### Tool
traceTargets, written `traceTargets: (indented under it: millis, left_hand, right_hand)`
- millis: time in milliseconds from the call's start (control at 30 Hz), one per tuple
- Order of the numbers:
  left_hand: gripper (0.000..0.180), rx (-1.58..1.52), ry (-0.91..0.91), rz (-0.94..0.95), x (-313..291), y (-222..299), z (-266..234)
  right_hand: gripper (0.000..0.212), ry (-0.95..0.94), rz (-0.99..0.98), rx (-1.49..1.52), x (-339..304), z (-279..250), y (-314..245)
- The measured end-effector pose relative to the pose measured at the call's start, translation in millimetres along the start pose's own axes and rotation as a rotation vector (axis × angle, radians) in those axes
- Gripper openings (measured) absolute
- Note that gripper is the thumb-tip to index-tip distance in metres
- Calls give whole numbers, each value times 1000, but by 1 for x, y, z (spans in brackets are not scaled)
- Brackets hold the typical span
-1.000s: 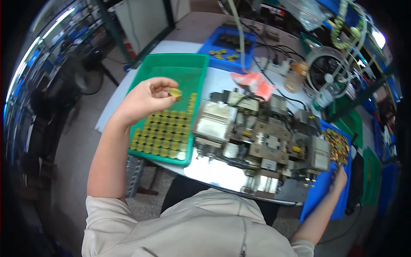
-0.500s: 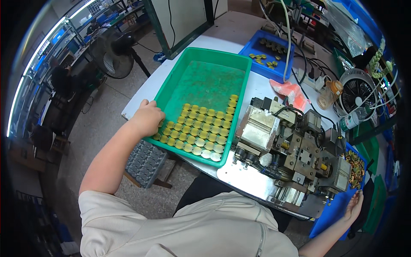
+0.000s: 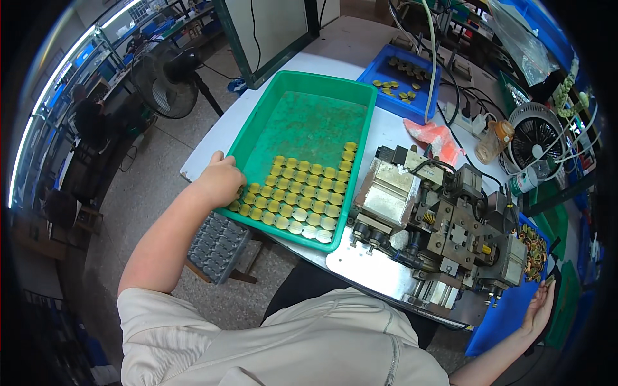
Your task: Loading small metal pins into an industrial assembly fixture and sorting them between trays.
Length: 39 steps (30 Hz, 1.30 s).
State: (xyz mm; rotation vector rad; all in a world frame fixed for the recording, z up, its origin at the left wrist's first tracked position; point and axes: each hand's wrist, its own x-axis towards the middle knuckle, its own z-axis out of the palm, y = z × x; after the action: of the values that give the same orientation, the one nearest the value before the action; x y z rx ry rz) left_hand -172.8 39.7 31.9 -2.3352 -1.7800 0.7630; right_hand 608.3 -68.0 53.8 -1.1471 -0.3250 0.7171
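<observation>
My left hand (image 3: pixel 222 180) curls over the left edge of a green tray (image 3: pixel 257 122), its fingertips by the near-left end of rows of round yellow discs (image 3: pixel 302 193). Whatever lies between those fingers is hidden. On the far right, my right hand (image 3: pixel 539 310) is at the outer side of a blue bin (image 3: pixel 505 321), below a heap of small brass-coloured and dark pieces (image 3: pixel 533 254). Its fingers point up and lie close together; anything in them is too small to make out. Between tray and bin stands a metal machine fixture (image 3: pixel 444 225).
Behind the tray is a blue tray (image 3: pixel 412 106) with loose yellow discs. A pink cloth (image 3: pixel 434 138), a jar (image 3: pixel 496 141), a small fan (image 3: pixel 536 138) and cables lie beyond the fixture. A grey slotted block (image 3: pixel 219 248) stands below the tray; a large fan (image 3: pixel 167 80) stands left.
My right hand has shifted slightly up and to the right along the bin's outer side. My left hand stays at the tray's edge, and the discs look the same.
</observation>
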Motion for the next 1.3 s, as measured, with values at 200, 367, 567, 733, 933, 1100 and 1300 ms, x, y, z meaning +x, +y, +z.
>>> traceTargets:
  millis: [200,367,567,733,933,1100,1300]
  left_hand:
    - [18,-111,-8,8,-8,0,-4]
    - [19,-197,12,31,-8,4,-5]
    - [9,-194,98,87,-9,3,-2]
    - [16,-218,128,15,-28,7,-17]
    - [23,-561,803,-44,-15,69,-51]
    - [22,-931,876,7,-11,141,-70]
    - [20,-1024,857,78,2,173,-57]
  right_hand:
    - [40,-264,-71,-106,-12,28,0]
    - [42,-393,-43,-192,-53,86,6]
    - [33,-504,64,-497,-95,137,26]
    - [20,-609,5,-749,-120,194,66]
    - [13,-735,-135,-1151,-119,210,81]
    - [13,-734,-136,-1324,-124,223,76]
    - [12,-761,-178,-1388,-126,224,76]
